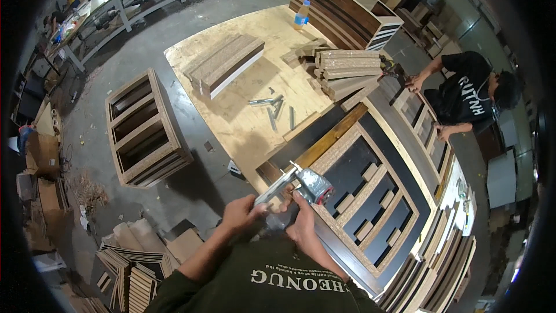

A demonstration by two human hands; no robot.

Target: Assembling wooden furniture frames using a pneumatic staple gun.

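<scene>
A silver-grey staple gun (314,186) is held up in front of my body, over the near edge of the work table. My left hand (238,216) is closed at the lower end of its long metal magazine (277,188). On the other side, my right hand (302,224) grips the tool near its body, thumb raised; part of the grip is hidden by the fingers. Just right of the tool lies a panel frame (370,197) of chipboard strips with small blocks on a dark board. Metal staple strips (273,110) lie loose farther back on the plywood tabletop (231,122).
Stacked boards (226,64) and bundled strips (350,65) rest on the table, with a bottle (302,13) at the far edge. A slatted frame stack (145,133) stands on the floor at left. A co-worker (472,90) handles another frame at right. Cut strips (136,266) lie low left.
</scene>
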